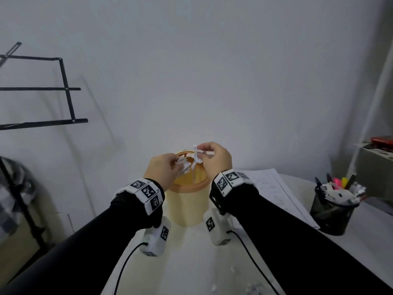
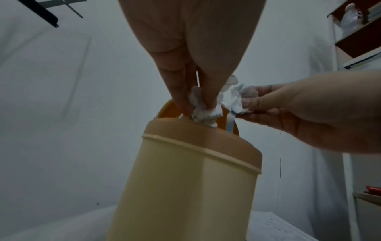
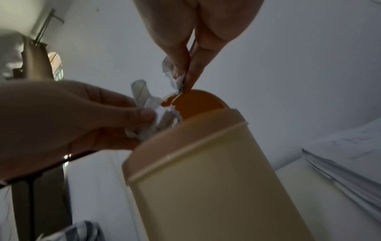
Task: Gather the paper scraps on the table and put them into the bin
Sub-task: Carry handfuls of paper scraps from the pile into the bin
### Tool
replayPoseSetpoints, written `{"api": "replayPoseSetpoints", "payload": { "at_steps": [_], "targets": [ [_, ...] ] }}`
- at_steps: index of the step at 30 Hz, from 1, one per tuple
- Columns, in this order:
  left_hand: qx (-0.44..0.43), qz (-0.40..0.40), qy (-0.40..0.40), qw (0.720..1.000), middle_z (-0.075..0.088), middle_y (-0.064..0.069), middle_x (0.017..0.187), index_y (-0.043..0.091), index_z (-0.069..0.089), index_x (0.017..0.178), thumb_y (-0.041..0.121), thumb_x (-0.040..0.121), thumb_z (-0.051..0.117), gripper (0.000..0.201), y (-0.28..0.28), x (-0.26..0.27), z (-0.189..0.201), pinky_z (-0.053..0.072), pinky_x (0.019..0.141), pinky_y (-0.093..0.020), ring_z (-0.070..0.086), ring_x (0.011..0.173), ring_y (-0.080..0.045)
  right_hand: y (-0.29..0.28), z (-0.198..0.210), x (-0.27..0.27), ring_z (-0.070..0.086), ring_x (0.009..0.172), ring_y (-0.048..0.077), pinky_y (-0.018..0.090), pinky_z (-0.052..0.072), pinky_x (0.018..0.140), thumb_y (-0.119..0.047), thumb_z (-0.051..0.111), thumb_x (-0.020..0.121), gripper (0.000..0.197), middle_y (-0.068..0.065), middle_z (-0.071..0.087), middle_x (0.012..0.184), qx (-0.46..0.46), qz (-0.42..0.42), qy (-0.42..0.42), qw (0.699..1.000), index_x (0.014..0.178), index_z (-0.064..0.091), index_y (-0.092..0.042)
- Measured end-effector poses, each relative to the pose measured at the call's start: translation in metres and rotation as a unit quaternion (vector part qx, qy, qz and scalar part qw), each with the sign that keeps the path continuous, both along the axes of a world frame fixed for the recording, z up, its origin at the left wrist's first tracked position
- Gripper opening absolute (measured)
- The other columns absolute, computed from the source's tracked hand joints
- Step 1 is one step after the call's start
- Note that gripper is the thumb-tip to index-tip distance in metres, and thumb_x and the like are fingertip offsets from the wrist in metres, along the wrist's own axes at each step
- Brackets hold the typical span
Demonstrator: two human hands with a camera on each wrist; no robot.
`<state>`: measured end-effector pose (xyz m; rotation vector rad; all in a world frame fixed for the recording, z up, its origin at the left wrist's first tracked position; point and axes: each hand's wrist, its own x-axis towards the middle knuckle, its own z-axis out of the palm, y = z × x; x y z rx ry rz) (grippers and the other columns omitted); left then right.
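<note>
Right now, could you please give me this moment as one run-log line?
phase: dropping | left hand: holds paper scraps | right hand: pinches scraps | bin: lid open | table: bits left

A: What lies beyond the hands?
B: A plain white wall point(image 1: 212, 71), evenly and dimly lit. A black metal frame point(image 1: 66, 88) is fixed on it, up and left of the hands.
A: And to their right?
B: A white shelf unit point(image 1: 374, 116) with a red item point(image 1: 382, 141) on one shelf.
A: Below them?
B: The white worktop point(image 1: 191, 262).
</note>
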<state>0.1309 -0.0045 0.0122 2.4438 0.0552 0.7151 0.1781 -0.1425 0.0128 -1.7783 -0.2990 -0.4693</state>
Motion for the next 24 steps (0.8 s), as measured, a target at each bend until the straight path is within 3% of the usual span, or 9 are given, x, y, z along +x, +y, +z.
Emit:
{"api": "replayPoseSetpoints", "payload": {
  "at_steps": [2,5,9,14,19,24],
  "targets": [
    [-0.001,-0.001,0.002,1.000,0.070,-0.008,0.086,0.012,0.070,0.097,0.022,0.087,0.060,0.017,0.001,0.003,-0.003,0.039,0.067,-0.020,0.057,0.076,-0.017,0.002,-0.011,0.002,0.061,0.079,0.013,0.021,0.047,0.073,-0.009,0.063,0.085,0.015,-0.009,0.063,0.086,-0.028,0.012,0.010,0.999,0.083,0.065,-0.023],
    [0.006,-0.008,0.000,1.000,0.064,-0.002,0.082,0.013,0.066,0.102,0.019,0.088,0.059,0.017,0.000,0.006,-0.006,0.035,0.061,-0.017,0.055,0.076,-0.016,0.000,-0.023,0.004,0.061,0.079,0.013,0.016,0.045,0.070,-0.007,0.064,0.083,0.016,-0.010,0.062,0.082,-0.039,0.032,0.019,0.999,0.081,0.064,-0.023],
    [0.022,-0.020,-0.007,1.000,0.058,0.001,0.086,0.015,0.061,0.107,0.019,0.087,0.061,0.021,-0.002,0.008,-0.009,0.034,0.072,-0.020,0.048,0.079,-0.015,-0.004,-0.024,0.003,0.059,0.074,0.009,0.011,0.046,0.069,-0.006,0.066,0.082,0.013,-0.002,0.066,0.084,-0.093,0.054,0.021,0.994,0.092,0.072,-0.010],
    [0.025,-0.015,0.010,1.000,0.056,-0.004,0.089,0.013,0.064,0.091,0.022,0.082,0.066,0.012,-0.003,0.011,-0.013,0.032,0.070,-0.022,0.048,0.079,-0.016,-0.005,-0.021,-0.001,0.063,0.084,0.016,0.026,0.052,0.085,-0.007,0.066,0.082,0.018,0.007,0.073,0.099,-0.191,0.053,-0.001,0.980,0.098,0.073,-0.010],
    [0.017,-0.026,0.051,0.998,0.056,-0.002,0.071,0.012,0.064,0.079,0.023,0.083,0.066,0.011,-0.006,0.007,-0.010,0.033,0.053,-0.019,0.050,0.070,-0.018,-0.003,-0.019,-0.001,0.065,0.099,0.019,0.018,0.044,0.080,-0.012,0.057,0.089,0.022,0.008,0.071,0.107,-0.247,0.051,0.014,0.968,0.107,0.071,-0.012],
    [0.007,-0.021,0.041,0.999,0.060,-0.001,0.069,0.012,0.067,0.079,0.021,0.081,0.068,0.010,-0.006,0.004,-0.003,0.036,0.054,-0.016,0.051,0.066,-0.016,-0.004,-0.013,0.001,0.065,0.101,0.019,0.015,0.042,0.079,-0.010,0.057,0.089,0.022,0.009,0.071,0.108,-0.253,0.050,0.010,0.966,0.105,0.072,-0.010]
  ]
}}
